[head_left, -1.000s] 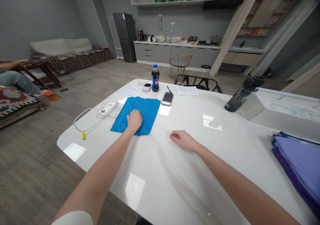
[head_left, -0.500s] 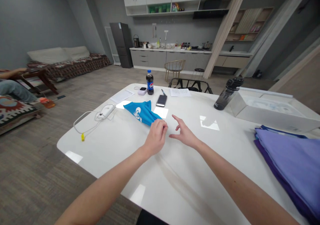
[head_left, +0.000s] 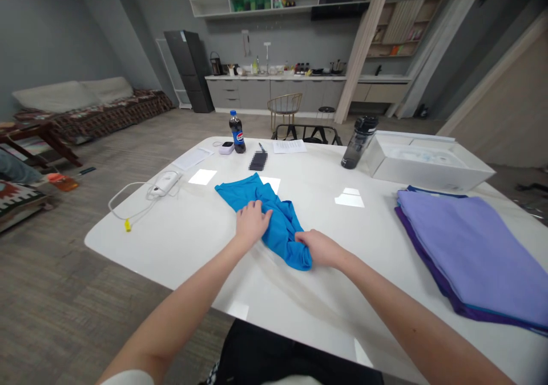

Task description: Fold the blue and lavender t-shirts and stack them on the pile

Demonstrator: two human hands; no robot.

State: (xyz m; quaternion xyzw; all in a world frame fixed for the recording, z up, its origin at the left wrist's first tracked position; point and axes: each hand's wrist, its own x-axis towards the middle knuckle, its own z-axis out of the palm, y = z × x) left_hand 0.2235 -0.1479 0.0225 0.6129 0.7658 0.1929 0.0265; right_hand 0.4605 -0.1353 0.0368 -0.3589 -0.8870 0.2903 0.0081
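Note:
A bright blue garment lies bunched and creased on the white table, stretching from the middle toward me; its exact kind does not show. On its left edge rests my left hand, fingers spread over the fabric and thumb apart. My right hand is closed round the garment's near right end, its fingertips partly hidden by the cloth. The white lettering on the garment is out of sight.
To the right lies a stack of folded purple and blue fabric. Behind it stand a white box and a dark bottle. Farther left are a cola bottle, a phone, papers and a white charger with its cable.
My right hand, open and empty before, has closed on the garment and come nearer. The garment has been drawn toward me and rightward, and my left hand has spread onto it.

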